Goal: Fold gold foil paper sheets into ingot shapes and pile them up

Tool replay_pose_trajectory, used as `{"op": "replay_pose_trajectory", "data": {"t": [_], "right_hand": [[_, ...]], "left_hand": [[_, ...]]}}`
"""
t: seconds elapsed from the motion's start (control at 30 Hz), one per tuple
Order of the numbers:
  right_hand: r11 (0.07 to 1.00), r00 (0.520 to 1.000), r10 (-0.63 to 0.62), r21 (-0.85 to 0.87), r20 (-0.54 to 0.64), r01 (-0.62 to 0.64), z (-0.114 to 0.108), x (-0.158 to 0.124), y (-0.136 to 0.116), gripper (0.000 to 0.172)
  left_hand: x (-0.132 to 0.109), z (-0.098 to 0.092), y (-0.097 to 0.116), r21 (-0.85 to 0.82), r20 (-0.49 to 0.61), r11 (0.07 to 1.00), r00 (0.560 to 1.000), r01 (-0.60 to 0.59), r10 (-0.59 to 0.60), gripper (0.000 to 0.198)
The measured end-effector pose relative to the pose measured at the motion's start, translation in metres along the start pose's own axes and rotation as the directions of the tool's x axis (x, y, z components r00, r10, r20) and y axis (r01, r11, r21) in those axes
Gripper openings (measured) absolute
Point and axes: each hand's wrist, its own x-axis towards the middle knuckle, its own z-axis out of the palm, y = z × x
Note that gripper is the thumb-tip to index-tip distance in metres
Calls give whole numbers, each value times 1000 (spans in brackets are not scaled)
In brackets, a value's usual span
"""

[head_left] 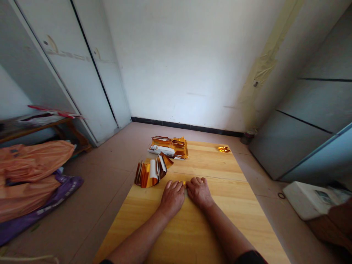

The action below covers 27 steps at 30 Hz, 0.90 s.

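Observation:
My left hand (172, 198) and my right hand (200, 192) are side by side at the middle of the wooden table (220, 220). The fingers of both are curled down and closed on a small piece of gold foil paper (182, 182). Only a thin strip of that paper shows between the fingertips; my hands hide the rest. Just beyond my left hand a fanned stack of gold foil paper (148, 174) with white parts stands on the tabletop. Behind it lies a second pile of gold paper (180, 146). At the far right corner is a small folded gold foil piece (223, 149).
A white wall (176, 66) rises past the table, with grey cabinets (79, 66) at the left. On the right are a grey fridge-like cabinet (305, 110) and a white box (305, 200). Orange and purple bags (33, 165) lie at the left.

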Motion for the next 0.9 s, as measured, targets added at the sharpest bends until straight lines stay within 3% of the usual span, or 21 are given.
{"op": "replay_pose_trajectory", "data": {"t": [0.4, 0.67, 0.9], "right_hand": [[996, 998, 69, 60, 0, -69, -9, -25, 14, 16], [995, 997, 82, 57, 11, -83, -11, -27, 16, 20], [995, 995, 97, 5, 26, -97, -12, -22, 13, 18]], "left_hand": [[-3, -4, 5, 7, 23, 996, 995, 93, -93, 27], [-4, 0, 6, 24, 12, 992, 992, 125, -125, 28], [-6, -5, 5, 44, -21, 998, 999, 40, -39, 31]]}}
